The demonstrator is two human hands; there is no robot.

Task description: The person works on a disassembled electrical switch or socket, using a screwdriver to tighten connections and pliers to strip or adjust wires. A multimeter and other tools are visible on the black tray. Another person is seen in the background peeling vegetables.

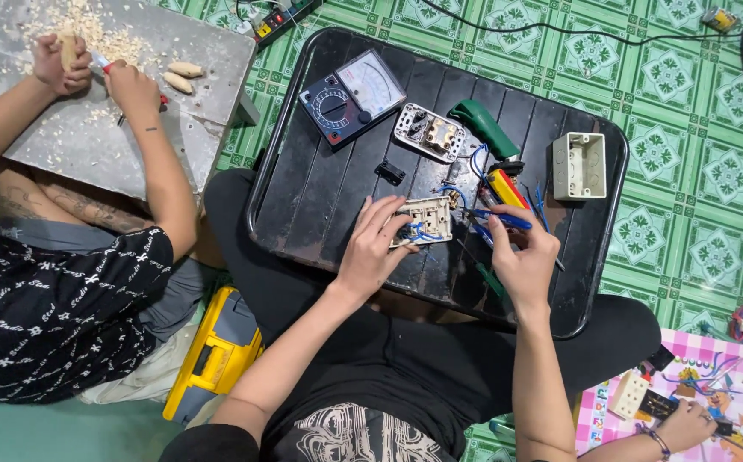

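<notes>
head | left fingers (pixel 386 224) clasp switch plate (pixel 424 221) mid-tray (pixel 303 205) | right fingers (pixel 508 235) pinch blue-handled tool (pixel 495 217)

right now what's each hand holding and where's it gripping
The left hand steadies the cream switch plate by its left edge. The right hand pinches a blue-handled tool at its handle end.

Tray (pixel 303 214) left half bare, free room; meter (pixel 350 96), socket (pixel 430 131), box (pixel 579 165) w/ tools crowd top & right.
</notes>
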